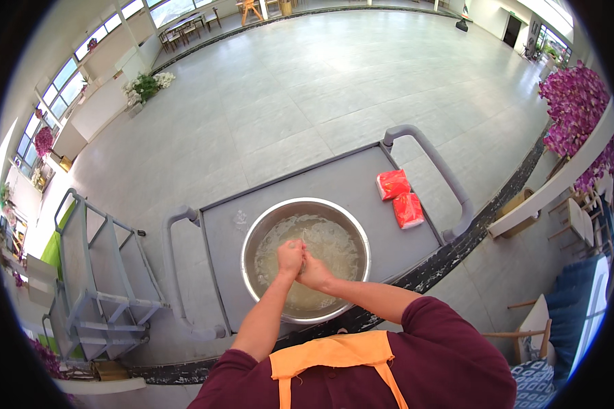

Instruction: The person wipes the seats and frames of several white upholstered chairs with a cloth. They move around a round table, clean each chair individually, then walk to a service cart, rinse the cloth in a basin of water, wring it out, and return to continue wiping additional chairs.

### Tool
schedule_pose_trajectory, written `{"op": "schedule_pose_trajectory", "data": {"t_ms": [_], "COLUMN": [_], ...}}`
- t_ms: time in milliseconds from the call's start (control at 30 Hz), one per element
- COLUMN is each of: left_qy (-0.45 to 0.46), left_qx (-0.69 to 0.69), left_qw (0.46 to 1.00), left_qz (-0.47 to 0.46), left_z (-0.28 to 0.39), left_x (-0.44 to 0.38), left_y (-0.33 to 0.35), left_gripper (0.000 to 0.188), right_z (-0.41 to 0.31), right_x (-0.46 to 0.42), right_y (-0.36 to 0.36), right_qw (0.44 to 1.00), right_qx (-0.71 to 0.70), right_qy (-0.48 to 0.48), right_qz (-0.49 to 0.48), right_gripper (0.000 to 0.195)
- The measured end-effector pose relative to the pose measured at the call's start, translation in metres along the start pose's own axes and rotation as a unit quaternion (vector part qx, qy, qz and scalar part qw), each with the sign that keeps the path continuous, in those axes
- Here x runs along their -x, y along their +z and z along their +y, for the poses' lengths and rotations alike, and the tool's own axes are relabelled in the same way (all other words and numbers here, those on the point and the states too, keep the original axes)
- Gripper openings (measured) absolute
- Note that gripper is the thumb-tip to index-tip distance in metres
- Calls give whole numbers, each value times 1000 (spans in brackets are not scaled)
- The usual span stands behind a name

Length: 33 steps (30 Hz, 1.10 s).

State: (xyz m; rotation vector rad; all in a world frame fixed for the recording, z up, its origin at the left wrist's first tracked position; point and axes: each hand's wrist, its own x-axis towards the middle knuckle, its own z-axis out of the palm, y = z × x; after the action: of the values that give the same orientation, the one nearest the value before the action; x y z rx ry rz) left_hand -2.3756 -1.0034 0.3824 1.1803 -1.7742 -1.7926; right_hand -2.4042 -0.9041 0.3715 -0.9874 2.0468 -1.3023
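Over a round stainless steel basin, my left hand and my right hand are pressed together, fingers curled inward. A small greyish bit shows between them, but the fingers hide whether they grip something. Cloudy, yellowish water fills much of the basin, with pale foam or shreds on its surface. The basin stands on the grey deck of a cart. Two red plastic-wrapped packets lie on the deck to the right of the basin.
Grey tubular handles rise at both ends of the cart. A stepped metal rack stands at left. Wooden chairs and a purple flower tree are at right. Beyond the cart stretches a tiled floor; a wet patch marks the deck.
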Motion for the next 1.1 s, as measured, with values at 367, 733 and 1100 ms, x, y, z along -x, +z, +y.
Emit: {"op": "schedule_pose_trajectory", "data": {"t_ms": [367,733,1100], "left_qy": [-72,-15,-200], "left_qx": [142,134,117], "left_qw": [969,944,952], "left_qz": [190,301,201], "left_z": [-39,15,-73], "left_x": [-17,111,170], "left_y": [-25,-337,-389], "left_gripper": [16,36,70], "right_z": [-35,56,108], "right_x": [-11,109,125], "right_y": [-8,-136,-61], "right_qw": [960,902,695], "right_qx": [225,-145,-514], "right_qy": [2,187,453], "right_qz": [-169,360,218], "right_gripper": [77,38,79]}}
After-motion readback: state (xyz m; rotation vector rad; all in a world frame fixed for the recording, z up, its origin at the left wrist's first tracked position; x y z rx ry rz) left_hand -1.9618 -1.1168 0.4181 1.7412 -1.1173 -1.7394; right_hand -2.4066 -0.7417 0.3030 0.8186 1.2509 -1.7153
